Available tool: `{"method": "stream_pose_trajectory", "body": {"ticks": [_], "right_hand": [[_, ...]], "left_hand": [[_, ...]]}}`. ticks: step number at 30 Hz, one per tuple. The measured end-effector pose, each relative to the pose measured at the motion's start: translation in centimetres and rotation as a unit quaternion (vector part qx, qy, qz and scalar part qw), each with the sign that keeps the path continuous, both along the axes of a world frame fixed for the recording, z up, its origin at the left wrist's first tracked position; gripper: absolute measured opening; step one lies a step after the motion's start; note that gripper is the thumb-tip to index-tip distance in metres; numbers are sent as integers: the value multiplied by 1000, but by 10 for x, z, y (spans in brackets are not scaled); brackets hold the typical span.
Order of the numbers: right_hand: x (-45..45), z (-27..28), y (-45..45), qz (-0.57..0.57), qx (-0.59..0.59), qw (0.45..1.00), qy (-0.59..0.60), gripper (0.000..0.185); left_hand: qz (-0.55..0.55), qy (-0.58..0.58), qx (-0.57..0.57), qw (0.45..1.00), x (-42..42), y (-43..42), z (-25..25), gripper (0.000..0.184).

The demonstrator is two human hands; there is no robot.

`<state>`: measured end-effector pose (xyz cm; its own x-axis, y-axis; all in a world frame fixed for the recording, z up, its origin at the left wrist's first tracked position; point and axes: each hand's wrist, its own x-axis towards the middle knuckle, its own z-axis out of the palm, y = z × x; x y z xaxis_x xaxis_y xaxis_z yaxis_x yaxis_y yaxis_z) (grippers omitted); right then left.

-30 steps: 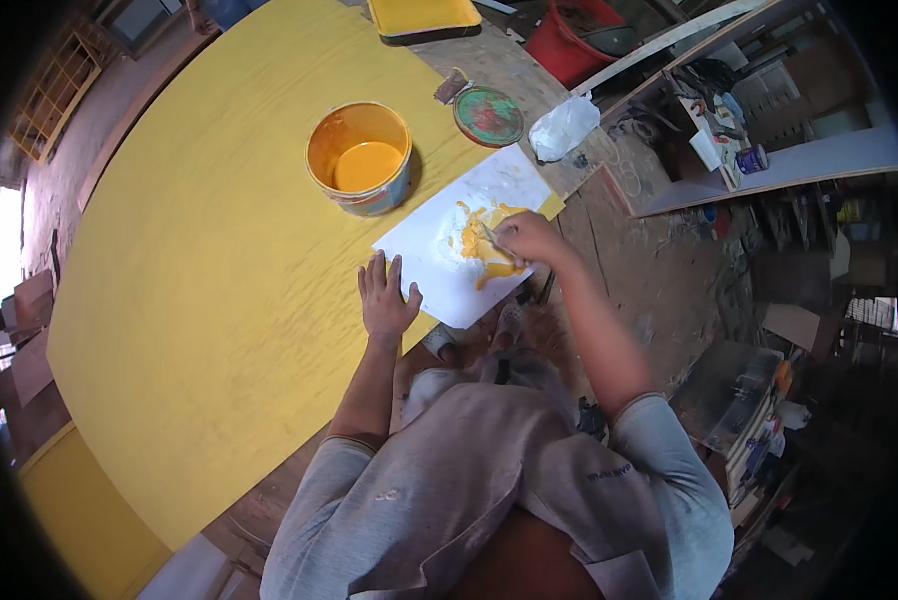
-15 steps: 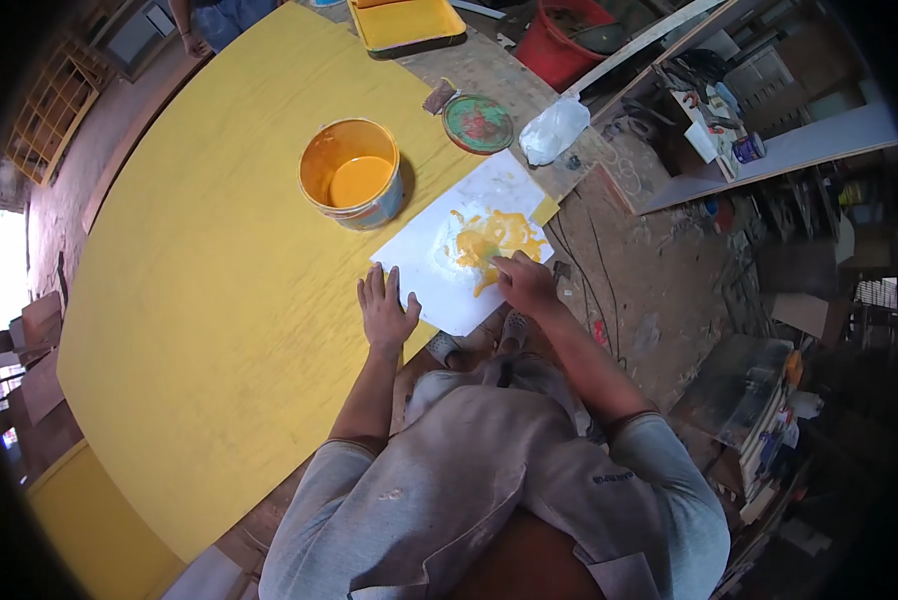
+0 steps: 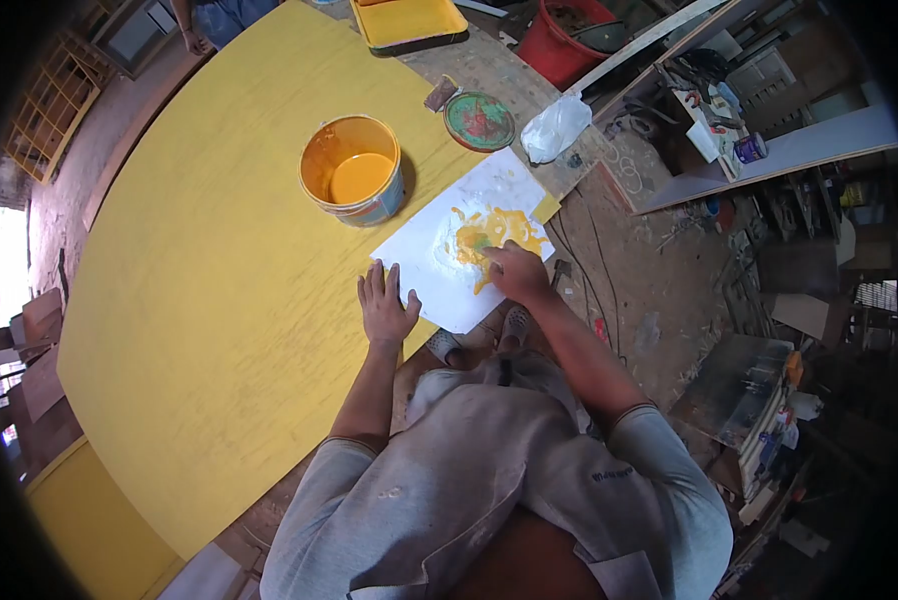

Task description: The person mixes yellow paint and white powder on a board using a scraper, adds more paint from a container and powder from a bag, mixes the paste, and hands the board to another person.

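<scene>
Left hand (image 3: 387, 312) spread flat at the edge of a sheet (image 3: 451, 306), right hand (image 3: 519, 274) at its yellow smear (image 3: 507, 223), grip too hidden to tell, 1 bucket (image 3: 371, 209) on the board (image 3: 219, 260)

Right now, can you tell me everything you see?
Board: 1, yellow, left
Paint bucket: 1, bluish, on board
Sheet: 1, white with yellow smears, board's edge
Round lid: 1, green and red, beyond sheet
Plastic bag: 1, white, right of lid
Paint tray: 1, yellow, top centre
Tub: 1, red, right of tray
Tin: 1, purple, upper right
Other person's hand: 1, bare, top left
Clutter: uncountable, mixed, right
Shoes: 2, grey, below sheet
Left hand: 1, bare, sheet's left corner
Right hand: 1, bare, at smears
</scene>
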<state>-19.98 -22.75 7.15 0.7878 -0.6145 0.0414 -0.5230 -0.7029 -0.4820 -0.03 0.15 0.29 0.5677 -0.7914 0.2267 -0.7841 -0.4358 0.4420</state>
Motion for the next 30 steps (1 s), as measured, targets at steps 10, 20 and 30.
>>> {"method": "stream_pose_trajectory", "body": {"ticks": [10,20,30], "right_hand": [[-41,1,-14,-10,128,990,-57,38],[-106,-35,-9,-222,690,673,-149,49],[-32,-35,-29,-120,559,802,-170,40]], "left_hand": [[-2,-3,7,1000,1,0,1,66],[-4,-3,5,1000,0,-2,2,67],[-4,-18,10,1000,-1,-5,1,66]]}}
